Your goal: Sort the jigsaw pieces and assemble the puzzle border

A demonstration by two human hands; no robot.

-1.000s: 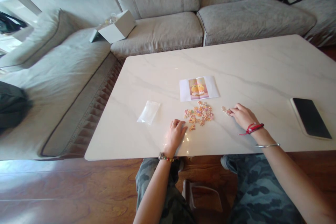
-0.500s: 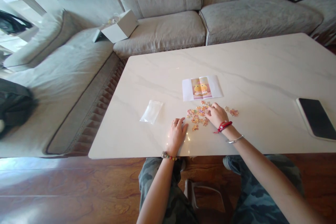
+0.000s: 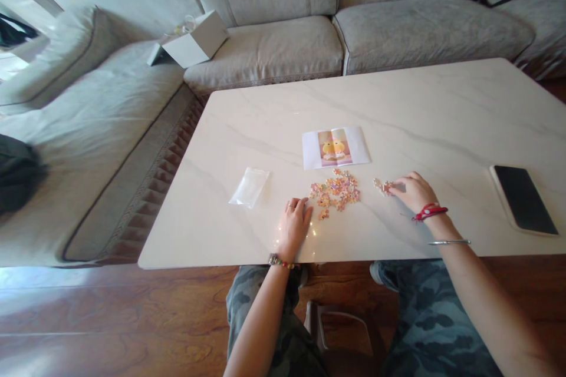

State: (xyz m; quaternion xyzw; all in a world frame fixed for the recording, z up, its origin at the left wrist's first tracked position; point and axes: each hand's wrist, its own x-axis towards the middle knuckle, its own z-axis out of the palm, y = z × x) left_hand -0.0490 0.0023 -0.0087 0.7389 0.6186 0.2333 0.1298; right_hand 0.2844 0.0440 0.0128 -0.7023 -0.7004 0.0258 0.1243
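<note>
A loose heap of jigsaw puzzle pieces (image 3: 338, 188) lies on the white marbled table. Just left of it rests my left hand (image 3: 295, 225), palm down with fingers loosely stretched and nothing held. To the right of the heap is a smaller cluster of puzzle pieces (image 3: 379, 184). Over its right end, my right hand (image 3: 415, 191) pinches a pinkish puzzle piece (image 3: 387, 187) between thumb and fingers. Behind the heap lies a creased sheet (image 3: 335, 148) with a printed picture of two yellow figures.
A clear plastic bag (image 3: 249, 187) lies left of my left hand. A phone (image 3: 525, 199) is at the table's right. The table's front edge (image 3: 186, 264) is close to my legs. A grey sofa (image 3: 269, 50) stands behind, with a white box (image 3: 197, 41) on it.
My right hand has moved right, from the main heap to the smaller cluster of puzzle pieces. My left hand stays in place on the table. The view has shifted slightly.
</note>
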